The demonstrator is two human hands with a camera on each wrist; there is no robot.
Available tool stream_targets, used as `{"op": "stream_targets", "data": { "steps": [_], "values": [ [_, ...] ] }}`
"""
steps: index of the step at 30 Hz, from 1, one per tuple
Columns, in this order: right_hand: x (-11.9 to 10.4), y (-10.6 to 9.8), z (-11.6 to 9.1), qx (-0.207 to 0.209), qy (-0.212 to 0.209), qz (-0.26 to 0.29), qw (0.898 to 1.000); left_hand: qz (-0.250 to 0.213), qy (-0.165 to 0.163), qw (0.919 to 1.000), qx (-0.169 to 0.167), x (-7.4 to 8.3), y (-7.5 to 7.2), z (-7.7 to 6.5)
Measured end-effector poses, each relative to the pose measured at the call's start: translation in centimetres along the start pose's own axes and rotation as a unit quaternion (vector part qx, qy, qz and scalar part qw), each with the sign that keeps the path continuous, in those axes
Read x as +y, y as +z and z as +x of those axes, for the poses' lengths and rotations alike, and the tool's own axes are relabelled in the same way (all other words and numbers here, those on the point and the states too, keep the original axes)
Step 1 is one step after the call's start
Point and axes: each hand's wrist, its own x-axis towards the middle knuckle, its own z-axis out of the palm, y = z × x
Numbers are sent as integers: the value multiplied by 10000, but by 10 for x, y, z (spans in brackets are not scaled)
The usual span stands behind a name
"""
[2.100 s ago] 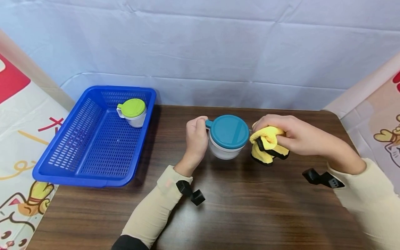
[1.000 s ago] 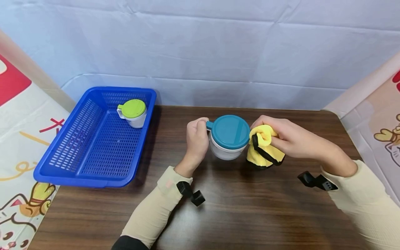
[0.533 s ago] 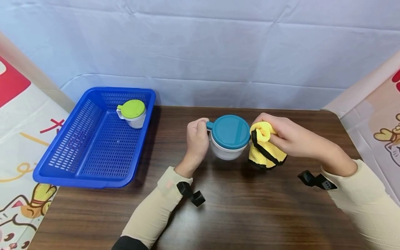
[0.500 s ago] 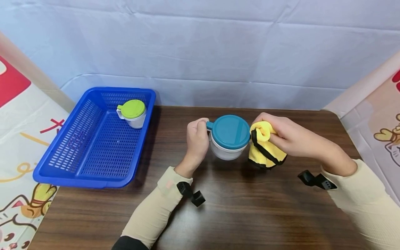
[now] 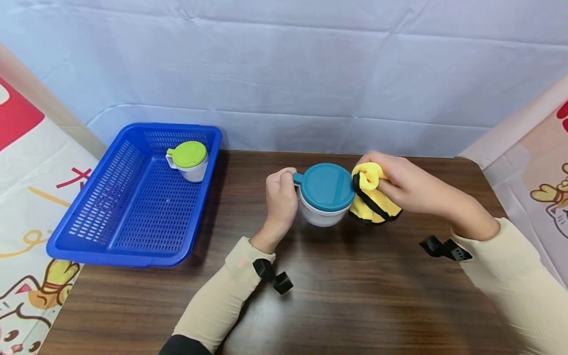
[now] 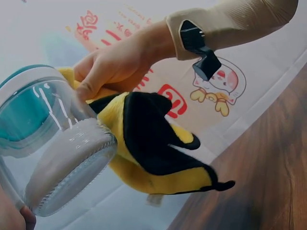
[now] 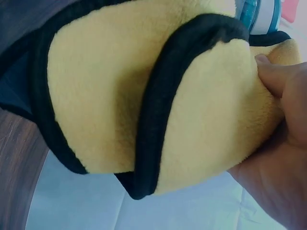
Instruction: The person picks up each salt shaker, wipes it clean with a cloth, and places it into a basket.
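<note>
In the head view my left hand (image 5: 281,199) grips the handle of a clear jar (image 5: 321,217) with a teal lid (image 5: 327,187), held above the table. My right hand (image 5: 406,182) pinches a bunched yellow cloth (image 5: 374,204) with black edging against the jar's right side. The left wrist view shows the jar's clear wall and base (image 6: 72,167), some whitish stuff at the bottom, and the cloth (image 6: 158,177) hanging beside it. Folds of the cloth (image 7: 206,120) fill most of the right wrist view, and hide the fingertips behind them.
A blue plastic basket (image 5: 120,259) stands on the left of the brown wooden table (image 5: 337,305). Inside it, at the back right, sits a smaller jar with a green lid (image 5: 189,154). A pale cloth backdrop (image 5: 284,74) rises behind the table.
My right hand has moved with the yellow cloth a little left and toward the table's back, along the jar's side. My left hand and the jar have stayed almost still.
</note>
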Motion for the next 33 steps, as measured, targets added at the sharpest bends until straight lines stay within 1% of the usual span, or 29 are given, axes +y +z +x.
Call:
{"op": "stream_targets", "data": {
  "steps": [5, 8, 12, 17, 22, 28, 33],
  "values": [
    [3, 0, 10, 112, -80, -3, 9999, 13, -75, 9999, 95, 0, 1, -1],
    [5, -1, 16, 100, -63, -32, 9999, -21, -108, 9998, 136, 0, 2, -2],
    [8, -2, 24, -41, 16, -2, 10000, -104, -142, 9996, 202, -1, 2, -2],
    [13, -4, 35, -133, -165, 85, 9997, -185, -196, 9995, 179, -1, 3, -2],
    [15, -5, 47, -248, -299, 127, 9992, -88, -181, 9997, 110, -1, 5, -4],
    [16, -6, 60, -400, -436, 178, 9981, -1, -138, 9997, 187, -2, 5, -2],
    [17, -7, 65, -542, -504, 178, 9971, 2, -210, 9996, 175, -1, 6, -3]
  ]
}}
